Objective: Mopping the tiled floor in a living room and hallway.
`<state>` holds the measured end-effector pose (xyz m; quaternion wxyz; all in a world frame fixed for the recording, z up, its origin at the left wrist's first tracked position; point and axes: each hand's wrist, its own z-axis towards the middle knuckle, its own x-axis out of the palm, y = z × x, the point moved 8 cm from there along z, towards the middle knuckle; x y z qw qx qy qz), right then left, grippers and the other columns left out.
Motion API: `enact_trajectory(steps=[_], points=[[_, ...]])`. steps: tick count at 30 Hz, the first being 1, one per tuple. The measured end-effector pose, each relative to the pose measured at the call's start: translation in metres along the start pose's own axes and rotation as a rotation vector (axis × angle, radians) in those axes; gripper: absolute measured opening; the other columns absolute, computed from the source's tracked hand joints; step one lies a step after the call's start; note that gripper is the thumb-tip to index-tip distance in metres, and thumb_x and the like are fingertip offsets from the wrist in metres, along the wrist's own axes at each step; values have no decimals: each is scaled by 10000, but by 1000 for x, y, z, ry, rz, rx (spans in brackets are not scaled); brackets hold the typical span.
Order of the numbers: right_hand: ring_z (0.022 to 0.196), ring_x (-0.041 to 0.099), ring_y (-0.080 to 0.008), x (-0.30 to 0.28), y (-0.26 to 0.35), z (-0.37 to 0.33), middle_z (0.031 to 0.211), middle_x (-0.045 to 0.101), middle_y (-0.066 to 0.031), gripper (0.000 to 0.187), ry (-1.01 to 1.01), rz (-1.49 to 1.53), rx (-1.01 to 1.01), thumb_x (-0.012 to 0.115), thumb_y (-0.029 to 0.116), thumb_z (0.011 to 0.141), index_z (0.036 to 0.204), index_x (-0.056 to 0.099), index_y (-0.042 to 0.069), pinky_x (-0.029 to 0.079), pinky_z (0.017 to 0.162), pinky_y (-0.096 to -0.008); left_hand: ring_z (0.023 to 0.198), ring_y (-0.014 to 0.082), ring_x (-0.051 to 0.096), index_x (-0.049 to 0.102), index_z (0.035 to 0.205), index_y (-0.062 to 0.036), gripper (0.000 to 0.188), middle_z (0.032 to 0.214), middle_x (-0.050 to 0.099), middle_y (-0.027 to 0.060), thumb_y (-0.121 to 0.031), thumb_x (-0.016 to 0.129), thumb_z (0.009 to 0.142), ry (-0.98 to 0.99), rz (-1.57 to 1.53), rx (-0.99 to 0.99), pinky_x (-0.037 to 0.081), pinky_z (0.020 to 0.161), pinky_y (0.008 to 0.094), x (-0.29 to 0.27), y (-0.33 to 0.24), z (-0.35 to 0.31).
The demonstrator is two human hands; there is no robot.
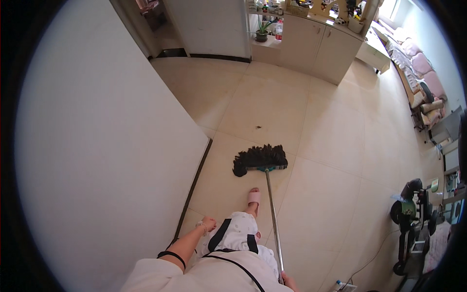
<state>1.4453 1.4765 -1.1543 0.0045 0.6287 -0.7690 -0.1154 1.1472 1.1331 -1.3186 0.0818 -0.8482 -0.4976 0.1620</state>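
A mop with a long silver handle (274, 214) and a dark, shaggy head (262, 156) rests on the tiled floor ahead of my feet. Its handle runs back to the lower edge, where my right hand (289, 281) is wrapped round it, partly cut off by the frame. My left hand (209, 224) hangs beside my left thigh, near the white wall, with its fingers curled; whether anything is in them is too small to make out. A pink slipper (254, 196) on my foot is just behind the mop head.
A white wall (112, 136) with a dark skirting edge stands close on the left. A small dark speck (258, 127) lies beyond the mop. Cabinets (311, 44) are at the back, a sofa (421, 68) at the far right, and a folded scooter-like machine (411, 214) with a cord at right.
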Motion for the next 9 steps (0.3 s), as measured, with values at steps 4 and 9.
enact_trajectory(steps=[4, 9], points=[[1006, 450, -285, -9, 97, 48, 1052, 479, -206, 391, 20, -46, -1, 540, 246, 734, 1094, 466, 113, 359, 800, -397, 542, 179, 560, 571, 759, -34, 138, 685, 578, 118, -111, 495, 672, -8, 435, 60, 459, 480, 283, -21, -33, 65], [421, 475, -146, -56, 206, 96, 535, 499, -71, 289, 119, 181, 119, 604, 264, 693, 807, 514, 14, 383, 403, -233, 831, 289, 564, 589, 894, -81, 261, 905, 567, 177, -229, 526, 688, 130, 118, -182, 422, 737, 432, -20, -173, 85]])
